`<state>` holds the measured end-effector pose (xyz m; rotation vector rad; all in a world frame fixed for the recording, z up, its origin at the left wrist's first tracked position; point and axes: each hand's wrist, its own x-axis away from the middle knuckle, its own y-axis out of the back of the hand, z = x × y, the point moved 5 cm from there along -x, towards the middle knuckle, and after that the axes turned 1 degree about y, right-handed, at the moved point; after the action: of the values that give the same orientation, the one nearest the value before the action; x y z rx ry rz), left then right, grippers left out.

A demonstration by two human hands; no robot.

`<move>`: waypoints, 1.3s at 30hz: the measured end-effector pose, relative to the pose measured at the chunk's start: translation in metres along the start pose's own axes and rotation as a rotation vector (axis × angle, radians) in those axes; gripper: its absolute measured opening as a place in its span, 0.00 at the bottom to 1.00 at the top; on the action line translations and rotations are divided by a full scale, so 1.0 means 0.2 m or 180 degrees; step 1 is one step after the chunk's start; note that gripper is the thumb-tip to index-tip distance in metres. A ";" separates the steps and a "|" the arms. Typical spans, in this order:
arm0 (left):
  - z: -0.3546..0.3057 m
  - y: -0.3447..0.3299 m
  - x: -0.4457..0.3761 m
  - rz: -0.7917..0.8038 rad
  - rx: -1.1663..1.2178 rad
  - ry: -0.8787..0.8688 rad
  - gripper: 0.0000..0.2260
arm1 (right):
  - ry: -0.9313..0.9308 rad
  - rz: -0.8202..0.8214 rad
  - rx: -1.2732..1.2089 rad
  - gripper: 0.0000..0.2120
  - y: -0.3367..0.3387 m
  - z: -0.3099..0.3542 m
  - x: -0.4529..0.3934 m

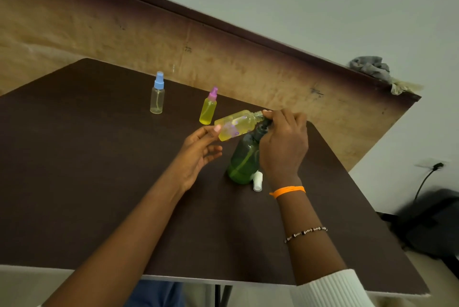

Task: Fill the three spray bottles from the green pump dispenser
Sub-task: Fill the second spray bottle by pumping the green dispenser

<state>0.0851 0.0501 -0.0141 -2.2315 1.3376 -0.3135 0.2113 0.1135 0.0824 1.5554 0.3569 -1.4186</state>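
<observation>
Now we pinch the open spray bottle [236, 124] lightly in our left hand [198, 152], tilted above the table; keep its neck touching the green pump dispenser [242, 160] nozzle while our right hand [283, 142], curled over the pump, presses slowly.

Three spray bottles are showing: one blue-capped [157, 94] upper left of centre, one pink-capped [208, 107] beside it, one uncapped bottle [236, 124] tilting mid-frame. One green pump dispenser [244, 159] is standing at centre. One loose white cap [257, 180] is lying just below it. Two hands, left [198, 155] and right [284, 143], are working.
</observation>
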 end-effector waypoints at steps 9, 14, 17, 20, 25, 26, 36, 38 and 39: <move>-0.01 0.00 -0.02 0.0030 0.0028 -0.0031 0.14 | -0.0127 -0.0083 -0.0217 0.22 -0.05 0.00 0.13; -0.01 0.01 -0.02 0.0015 -0.0011 -0.0001 0.14 | 0.0249 -0.0145 -0.0066 0.14 -0.02 -0.01 0.04; -0.01 0.00 -0.01 0.0012 -0.0011 0.0007 0.14 | 0.0474 -0.0022 0.0035 0.15 0.01 -0.01 -0.04; -0.02 0.00 -0.01 0.0006 -0.0009 0.0025 0.15 | 0.0276 -0.0085 -0.0052 0.17 0.00 0.01 0.01; -0.01 0.01 -0.01 0.0035 -0.0055 -0.0008 0.15 | 0.0207 -0.0133 -0.0017 0.18 -0.04 -0.01 0.10; -0.01 0.00 -0.01 0.0033 -0.0055 0.0006 0.15 | 0.0245 -0.0105 -0.0006 0.17 -0.03 -0.02 0.08; -0.01 0.00 -0.01 0.0049 0.0200 -0.0001 0.14 | 0.0166 -0.0046 -0.0129 0.17 -0.01 -0.02 0.02; 0.01 0.00 -0.03 0.0020 0.0325 0.0039 0.11 | 0.0065 -0.0092 -0.0084 0.18 -0.04 -0.01 0.08; 0.01 0.01 -0.03 0.0010 0.0376 0.0068 0.10 | 0.0059 -0.0077 -0.0068 0.18 -0.05 -0.01 0.09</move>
<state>0.0827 0.0553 -0.0166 -2.1340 1.2992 -0.4057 0.2103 0.1131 0.0617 1.5527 0.4020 -1.4152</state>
